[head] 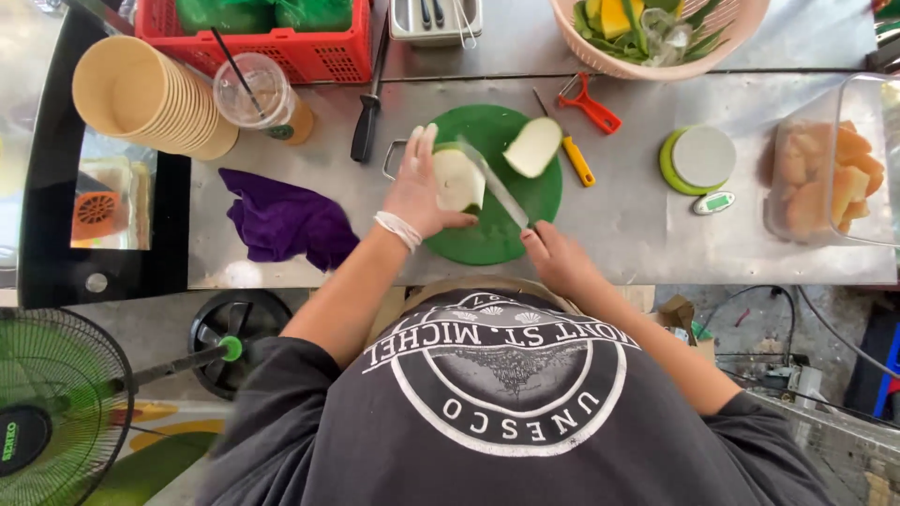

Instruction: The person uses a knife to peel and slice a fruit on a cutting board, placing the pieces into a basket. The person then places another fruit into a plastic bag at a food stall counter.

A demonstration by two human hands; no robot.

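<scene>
A round green cutting board [525, 206] lies on the steel counter. My left hand [417, 187] presses down on a pale peeled fruit half [459, 180] at the board's left side. My right hand [553, 255] grips the handle of a knife [497, 187], whose blade runs up and left along the right edge of that half. A second pale fruit half [532, 146] rests at the board's upper right, apart from both hands.
Around the board: a purple cloth [286, 223], a stack of paper bowls [155, 101], a plastic cup with straw [253, 92], a red crate [281, 42], a black-handled knife [366, 122], a yellow-handled tool [574, 157], a red peeler [592, 111], a green scale [698, 159], a clear box of cut fruit [834, 178], a pink basket [656, 33].
</scene>
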